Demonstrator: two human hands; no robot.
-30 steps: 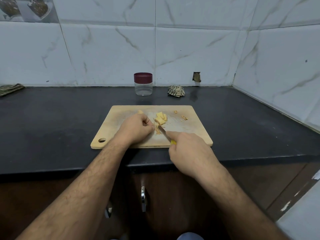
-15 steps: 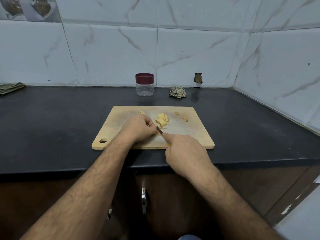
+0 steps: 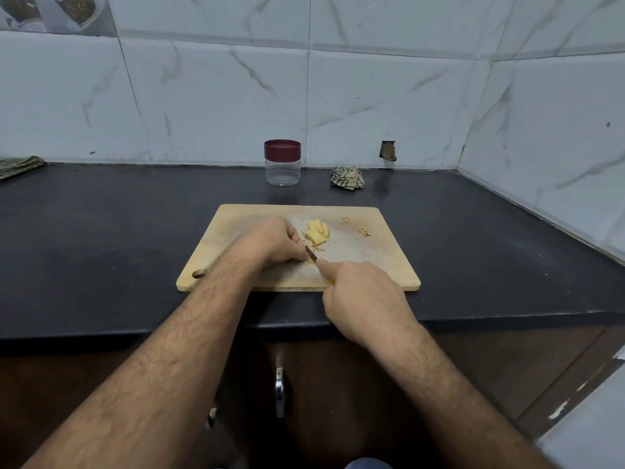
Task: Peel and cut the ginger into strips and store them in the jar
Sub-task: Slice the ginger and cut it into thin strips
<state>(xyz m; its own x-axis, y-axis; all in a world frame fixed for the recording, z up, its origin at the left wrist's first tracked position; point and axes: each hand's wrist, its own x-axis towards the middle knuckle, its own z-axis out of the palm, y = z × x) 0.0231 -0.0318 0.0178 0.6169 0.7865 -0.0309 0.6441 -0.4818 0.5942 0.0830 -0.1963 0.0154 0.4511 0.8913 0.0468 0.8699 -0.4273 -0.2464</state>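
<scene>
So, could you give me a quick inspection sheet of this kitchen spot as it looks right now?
Surface: black countertop with a wooden cutting board near its front edge.
Job's things: pale ginger slices piled on the board; knife blade mostly hidden; clear jar, maroon lid on, by the wall.
Clutter: peel scraps on the board; crumpled cloth beside the jar; another cloth far left.
Hands: left hand curled over something at the blade, its contents hidden; right hand grips the knife.
Cables: nothing seen.
Surroundings: marble-look wall tiles; brown cabinets below.
</scene>
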